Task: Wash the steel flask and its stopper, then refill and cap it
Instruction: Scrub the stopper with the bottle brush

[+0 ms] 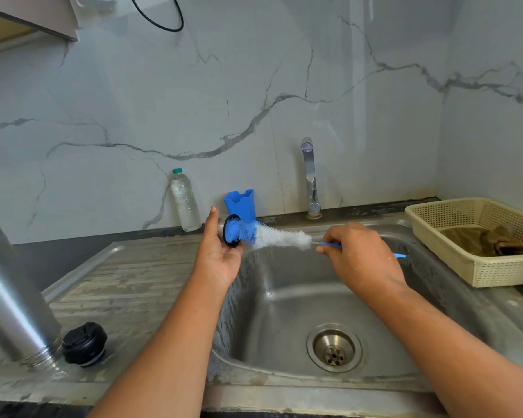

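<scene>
over the sink (284, 300), the left hand (216, 256) pinches a small black round part (233, 241), its open face turned right. the right hand (360, 254) grips the blue handle of a bottle brush (280, 238), which lies level between the hands, its tip touching that part. the steel flask (9, 294) leans well off to the left on the draining board (nearer the left hand), mouth down beside the black stopper (84, 342).

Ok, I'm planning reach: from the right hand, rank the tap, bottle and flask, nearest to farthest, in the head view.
1. Tap, just behind the right hand.
2. Bottle, further left at the back.
3. Flask, far left edge.
</scene>
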`<state>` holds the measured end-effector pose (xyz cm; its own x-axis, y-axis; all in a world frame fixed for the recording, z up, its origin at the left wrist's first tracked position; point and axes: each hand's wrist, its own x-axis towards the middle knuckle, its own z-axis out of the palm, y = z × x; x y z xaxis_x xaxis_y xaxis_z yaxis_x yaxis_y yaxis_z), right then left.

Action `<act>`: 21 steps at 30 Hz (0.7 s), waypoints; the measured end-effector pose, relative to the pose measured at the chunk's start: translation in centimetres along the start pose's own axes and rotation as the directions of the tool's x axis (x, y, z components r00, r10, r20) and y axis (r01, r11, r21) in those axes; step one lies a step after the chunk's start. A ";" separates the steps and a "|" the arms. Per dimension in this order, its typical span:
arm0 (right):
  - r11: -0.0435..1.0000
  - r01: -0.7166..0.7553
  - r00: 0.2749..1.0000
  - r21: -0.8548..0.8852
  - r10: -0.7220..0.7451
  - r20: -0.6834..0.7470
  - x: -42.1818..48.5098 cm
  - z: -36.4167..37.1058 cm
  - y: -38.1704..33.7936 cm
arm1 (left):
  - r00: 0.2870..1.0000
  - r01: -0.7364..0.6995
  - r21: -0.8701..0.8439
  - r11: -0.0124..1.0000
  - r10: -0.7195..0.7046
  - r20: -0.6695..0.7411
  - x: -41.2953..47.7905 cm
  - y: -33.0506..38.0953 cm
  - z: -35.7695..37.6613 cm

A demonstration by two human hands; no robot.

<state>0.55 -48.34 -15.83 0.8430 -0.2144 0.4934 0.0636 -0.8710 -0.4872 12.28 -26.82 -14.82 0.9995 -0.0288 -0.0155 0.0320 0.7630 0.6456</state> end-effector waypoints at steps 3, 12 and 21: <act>1.000 0.027 0.995 0.011 -0.028 0.097 -0.2 0.0 -0.4 | 1.000 -0.018 0.002 1.000 0.018 -0.003 -0.1 0.3 0.0; 0.872 -0.230 0.910 0.431 0.036 0.413 -0.4 0.8 -0.5 | 0.999 -0.031 -0.021 0.999 0.031 0.031 0.1 1.0 -0.8; 0.941 -0.137 0.916 0.310 0.001 0.400 -0.6 1.1 -0.2 | 0.999 0.026 -0.037 0.999 -0.024 0.045 1.1 1.1 -1.5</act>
<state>0.58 -47.54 -16.82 0.9864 -0.0208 0.1631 0.1101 -0.6533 -0.7491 13.47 -25.06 -15.26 0.9971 -0.0766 0.0034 0.0582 0.7855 0.6161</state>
